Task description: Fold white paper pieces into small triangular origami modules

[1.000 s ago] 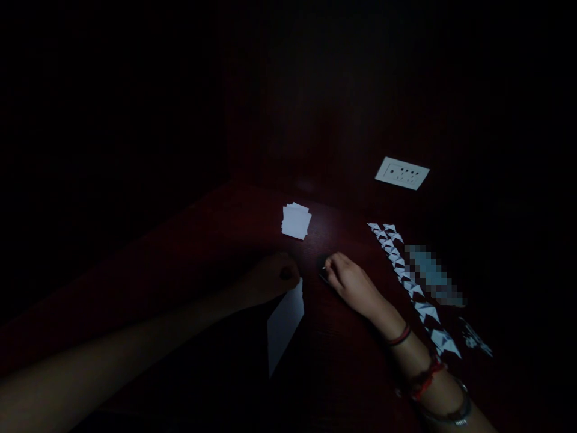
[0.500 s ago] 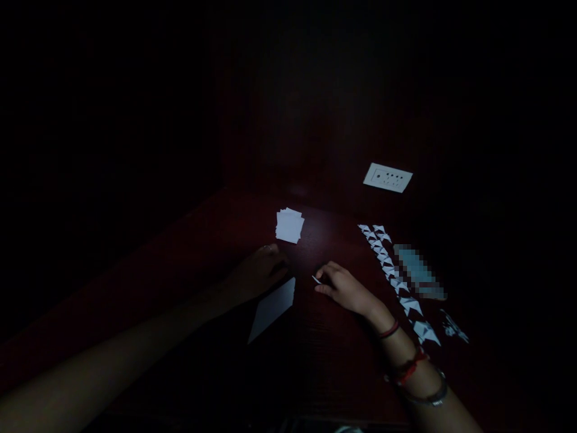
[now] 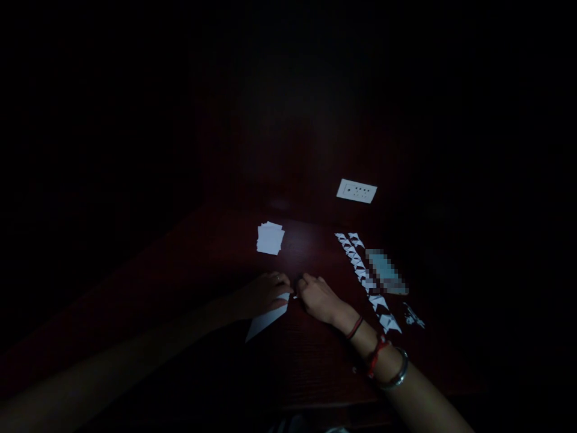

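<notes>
The scene is very dark. My left hand [image 3: 265, 293] rests with fingers bent on the far end of a white sheet of paper [image 3: 265, 319] lying on a dark red wooden table [image 3: 315, 361]. My right hand [image 3: 319, 297] sits just right of it, fingers curled, pinching a small white bit at the paper's corner. The two hands almost touch. Red threads and a metal bangle [image 3: 396, 374] circle my right wrist.
A small stack of white paper squares [image 3: 270, 238] lies beyond my hands. A row of several folded white paper triangles [image 3: 366, 278] runs along the right, beside a blurred pale object [image 3: 386, 273]. A white socket plate [image 3: 356, 191] sits on the back wall.
My right hand has moved left to meet the left hand at the paper's end. The paper has flattened and shifted. The view has moved, so everything sits lower and further left.
</notes>
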Available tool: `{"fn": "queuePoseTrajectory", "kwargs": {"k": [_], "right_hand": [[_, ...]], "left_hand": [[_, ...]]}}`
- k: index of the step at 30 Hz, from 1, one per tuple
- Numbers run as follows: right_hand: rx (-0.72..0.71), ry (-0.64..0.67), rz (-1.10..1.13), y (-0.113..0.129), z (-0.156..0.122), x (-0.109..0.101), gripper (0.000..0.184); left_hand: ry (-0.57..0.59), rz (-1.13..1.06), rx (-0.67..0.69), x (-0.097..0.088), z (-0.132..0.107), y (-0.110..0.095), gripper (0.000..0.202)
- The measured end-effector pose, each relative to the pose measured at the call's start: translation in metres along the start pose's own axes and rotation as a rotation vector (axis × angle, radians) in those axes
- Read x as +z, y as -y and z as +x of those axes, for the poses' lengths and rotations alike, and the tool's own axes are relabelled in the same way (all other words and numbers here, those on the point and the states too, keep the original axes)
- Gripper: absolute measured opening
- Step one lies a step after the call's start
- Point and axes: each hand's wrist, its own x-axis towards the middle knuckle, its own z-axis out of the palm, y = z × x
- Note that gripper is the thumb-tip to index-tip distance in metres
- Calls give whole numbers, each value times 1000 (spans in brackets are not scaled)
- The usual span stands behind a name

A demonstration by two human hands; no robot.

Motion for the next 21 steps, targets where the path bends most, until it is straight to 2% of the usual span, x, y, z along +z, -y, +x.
{"fn": "queuePoseTrajectory", "kwargs": {"k": [3,6,8,12,16,21], "right_hand": [[42,-11,-48,-11,-14,-14,17],[117,-25,-74,-38,-34,-33,15],[189,-27,-53,-63,-53,-46,15],[317,-47,-47,-117,-95,-63,13],[430,-37,-24,-162,-135,-65,15],[505,11,3,-192,-171,-50,16]], "left_hand": [[1,-34,81,6,14,6,25],[-35,-56,159,15,38,2,22],[-14,-78,223,18,61,-8,22],[-26,-104,263,14,122,-38,19],[-24,-134,320,21,185,-65,19],[-6,-184,352,53,239,-88,18]]}}
